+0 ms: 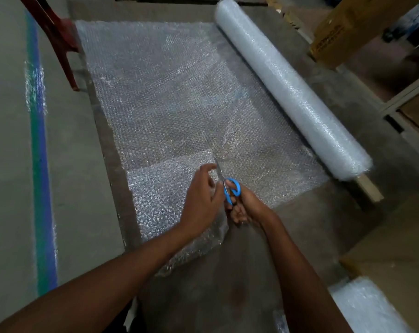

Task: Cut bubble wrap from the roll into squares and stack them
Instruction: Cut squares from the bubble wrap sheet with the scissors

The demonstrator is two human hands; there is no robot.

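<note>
Bubble wrap [179,104] spread flat mid-frame, unrolled from roll [287,85] at upper right. Right hand [245,207] curled through blue scissors [229,187], blades in the sheet. Left hand [201,200] pinching the cut flap beside the blades. Probably light, floppy, slippery; best gripped close to the cut line, kept taut.

A concrete floor [11,140] carries the unrolled bubble wrap sheet [179,92], its roll [287,87] and a red chair [57,37].
</note>
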